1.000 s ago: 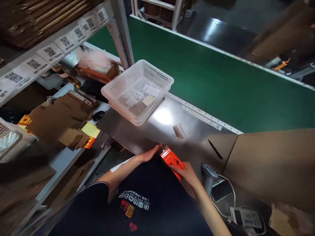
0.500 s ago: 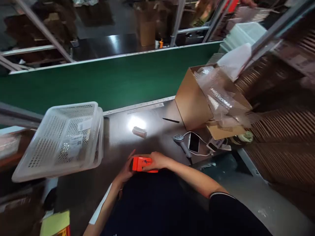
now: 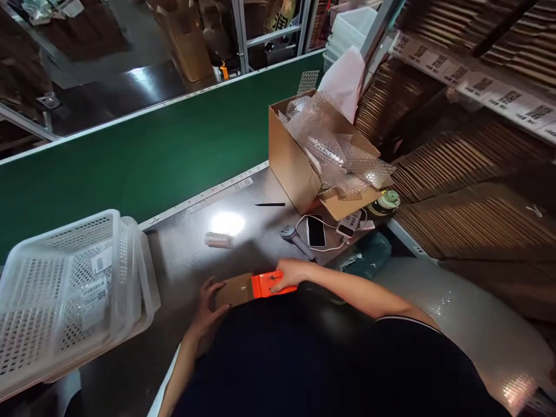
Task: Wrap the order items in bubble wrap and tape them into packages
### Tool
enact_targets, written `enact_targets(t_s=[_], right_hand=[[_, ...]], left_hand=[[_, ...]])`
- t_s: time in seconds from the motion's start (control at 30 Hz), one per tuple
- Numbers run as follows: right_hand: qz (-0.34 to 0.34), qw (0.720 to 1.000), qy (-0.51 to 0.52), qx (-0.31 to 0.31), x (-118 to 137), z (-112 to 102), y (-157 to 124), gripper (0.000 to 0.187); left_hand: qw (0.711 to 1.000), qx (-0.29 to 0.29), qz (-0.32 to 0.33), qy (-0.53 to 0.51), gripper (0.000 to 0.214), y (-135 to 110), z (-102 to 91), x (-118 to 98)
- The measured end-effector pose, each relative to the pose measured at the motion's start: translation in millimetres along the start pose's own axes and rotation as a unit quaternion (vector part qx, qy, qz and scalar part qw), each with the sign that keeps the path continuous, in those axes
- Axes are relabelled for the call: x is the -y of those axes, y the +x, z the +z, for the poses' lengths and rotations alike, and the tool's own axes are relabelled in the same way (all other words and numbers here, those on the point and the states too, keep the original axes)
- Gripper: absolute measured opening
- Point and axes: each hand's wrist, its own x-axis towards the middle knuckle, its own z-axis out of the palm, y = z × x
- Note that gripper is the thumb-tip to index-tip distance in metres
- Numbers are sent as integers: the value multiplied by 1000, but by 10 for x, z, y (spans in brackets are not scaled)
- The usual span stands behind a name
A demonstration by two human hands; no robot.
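A small brown cardboard box [image 3: 235, 289] lies in front of my body, a glossy strip showing on its top. My left hand [image 3: 208, 304] holds the box's left end between thumb and fingers. At the box's right end is an orange tool that looks like a tape dispenser [image 3: 262, 285], gripped by my right hand [image 3: 290, 277]. The dispenser touches or overlaps the box; its underside is hidden. Beyond my hands, a small bubble-wrapped item [image 3: 219, 240] rests on the metal table [image 3: 182, 237].
White perforated baskets [image 3: 117, 272] stand at left. A grey barcode scanner [image 3: 297, 240], a phone [image 3: 315, 231] with a white cable and a black pen [image 3: 270, 204] lie at right. Behind them is an open carton [image 3: 289, 159] of bubble wrap. A green panel [image 3: 174, 139] borders the far edge.
The orange dispenser has moved to the right relative to my left hand, and the box top now shows between my hands. The camera view has turned to the right.
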Motion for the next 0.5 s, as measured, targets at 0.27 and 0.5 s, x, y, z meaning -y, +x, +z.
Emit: enact_targets(t_s=[0.27,0.5], right_hand=[[-108,985,131,27,-124,222,486,52],[-107,992,61,-16,-364,222,126,42]], left_hand=[[903,21,206,377,55,-100,161,-27],[853,64,214,471,58,-25,172,-219]])
